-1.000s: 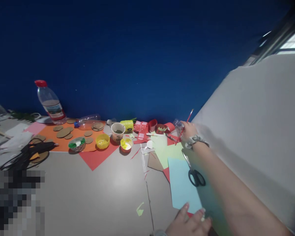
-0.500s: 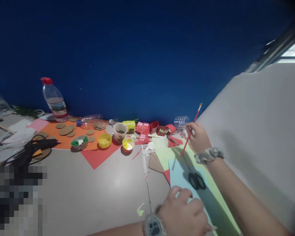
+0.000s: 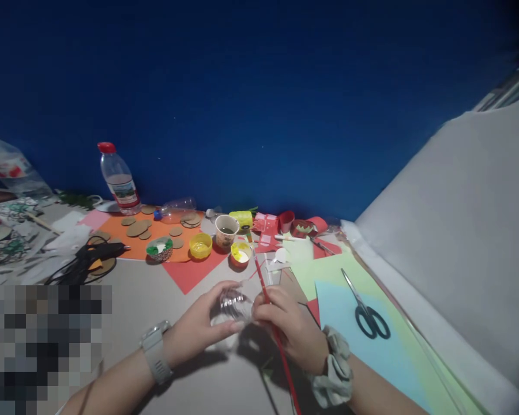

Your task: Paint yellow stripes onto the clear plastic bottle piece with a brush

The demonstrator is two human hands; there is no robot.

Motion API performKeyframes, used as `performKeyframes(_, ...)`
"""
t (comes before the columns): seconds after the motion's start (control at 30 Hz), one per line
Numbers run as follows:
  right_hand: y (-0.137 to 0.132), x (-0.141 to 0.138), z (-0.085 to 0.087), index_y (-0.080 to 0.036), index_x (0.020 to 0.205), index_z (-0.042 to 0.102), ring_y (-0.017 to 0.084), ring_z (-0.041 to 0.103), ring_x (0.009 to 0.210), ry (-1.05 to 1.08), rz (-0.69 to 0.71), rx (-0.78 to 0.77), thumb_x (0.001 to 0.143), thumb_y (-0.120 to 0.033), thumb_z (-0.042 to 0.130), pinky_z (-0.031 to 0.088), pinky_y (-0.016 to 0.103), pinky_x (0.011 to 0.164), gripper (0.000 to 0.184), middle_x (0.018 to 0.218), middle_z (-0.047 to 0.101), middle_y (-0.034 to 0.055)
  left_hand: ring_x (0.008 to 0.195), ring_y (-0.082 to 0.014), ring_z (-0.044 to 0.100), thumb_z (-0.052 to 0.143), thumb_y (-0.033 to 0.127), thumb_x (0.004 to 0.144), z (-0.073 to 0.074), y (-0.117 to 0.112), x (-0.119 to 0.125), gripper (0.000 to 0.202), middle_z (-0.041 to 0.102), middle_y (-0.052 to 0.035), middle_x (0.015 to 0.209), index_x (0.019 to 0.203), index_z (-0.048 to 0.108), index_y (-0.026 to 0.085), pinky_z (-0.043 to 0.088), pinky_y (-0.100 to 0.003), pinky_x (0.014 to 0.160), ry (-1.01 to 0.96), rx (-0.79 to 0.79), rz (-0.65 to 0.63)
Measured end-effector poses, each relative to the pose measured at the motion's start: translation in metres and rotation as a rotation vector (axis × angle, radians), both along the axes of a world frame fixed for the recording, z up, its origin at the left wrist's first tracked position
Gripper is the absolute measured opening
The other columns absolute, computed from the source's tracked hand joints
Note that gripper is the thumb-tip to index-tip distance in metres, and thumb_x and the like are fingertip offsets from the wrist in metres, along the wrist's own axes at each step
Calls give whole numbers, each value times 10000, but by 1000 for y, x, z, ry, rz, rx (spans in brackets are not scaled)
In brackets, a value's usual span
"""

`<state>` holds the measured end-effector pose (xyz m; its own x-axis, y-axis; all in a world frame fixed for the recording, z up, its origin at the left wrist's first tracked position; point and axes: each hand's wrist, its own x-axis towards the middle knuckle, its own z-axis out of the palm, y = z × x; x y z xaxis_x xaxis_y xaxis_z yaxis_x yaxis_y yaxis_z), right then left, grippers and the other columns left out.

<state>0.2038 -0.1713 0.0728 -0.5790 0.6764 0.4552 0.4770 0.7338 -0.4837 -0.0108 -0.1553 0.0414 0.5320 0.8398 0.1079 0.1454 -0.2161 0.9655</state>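
Observation:
In the head view, a clear ribbed plastic bottle piece [image 3: 234,305] is between my two hands, low over the table. My left hand [image 3: 199,323] curves around its left side, thumb below and fingers above. A red paintbrush [image 3: 286,369] slants through my right hand [image 3: 288,328], bristle end up and away from me. The right fingertips also meet the right side of the plastic piece. Beyond the brush tip stands a small cup with yellow and white paint [image 3: 241,253]. Black-handled scissors [image 3: 365,308] lie right of my right hand on blue paper [image 3: 341,328].
A paper cup of dark liquid [image 3: 227,231], a yellow cap [image 3: 200,246] and a green-edged cap [image 3: 160,249] stand behind. A red-capped bottle [image 3: 120,187] rises near the blue wall. A black glue gun [image 3: 90,253] with cable lies left. A white panel [image 3: 467,230] borders the right.
The clear plastic piece has come from beside the wall into my left hand. My right hand has drawn back leftward with the paintbrush, uncovering the scissors. The view has shifted slightly.

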Motion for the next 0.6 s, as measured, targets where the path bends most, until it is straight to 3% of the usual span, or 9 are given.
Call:
performKeyframes(0.07, -3, -4, -10, -263, 977, 559, 183, 555, 896, 89, -44, 3, 873, -137, 465, 487, 337, 766, 188, 959, 594, 53, 1149, -226, 548, 603, 381, 822, -4, 0, -2, 494, 570, -107, 1231, 1241, 419, 194, 427, -434, 1013, -35, -24, 8)
performKeyframes(0.2, -7, 0, -36, -280, 1238, 472, 208, 551, 1051, 243, -249, 4, 918, -215, 400, 480, 362, 887, 334, 1079, 587, 69, 1191, -254, 506, 656, 358, 778, -15, 4, -4, 541, 534, -119, 1264, 1235, 415, 196, 378, -496, 1047, 58, 59, 213)
performKeyframes(0.33, -7, 12, -59, -270, 1330, 407, 183, 609, 905, 269, -334, 71, 950, -286, 331, 524, 319, 798, 388, 996, 609, 56, 1225, -268, 474, 664, 367, 767, -26, 10, -7, 599, 497, -115, 1308, 1286, 401, 220, 348, -522, 1062, 203, 79, 367)
performKeyframes(0.47, -6, 20, -65, -234, 1267, 485, 196, 616, 939, 166, -317, 167, 922, -261, 401, 536, 319, 810, 356, 996, 631, 71, 1253, -253, 428, 656, 383, 775, -28, 12, -8, 626, 481, -75, 1333, 1334, 396, 278, 351, -477, 1066, 325, 132, 328)
performKeyframes(0.6, -8, 22, -63, -227, 1272, 458, 195, 639, 893, 284, -181, 163, 896, -186, 405, 553, 344, 793, 382, 935, 664, 66, 1204, -243, 450, 651, 427, 775, -27, 12, -6, 719, 518, -58, 1258, 1400, 316, 310, 364, -470, 1048, 394, 138, 266)
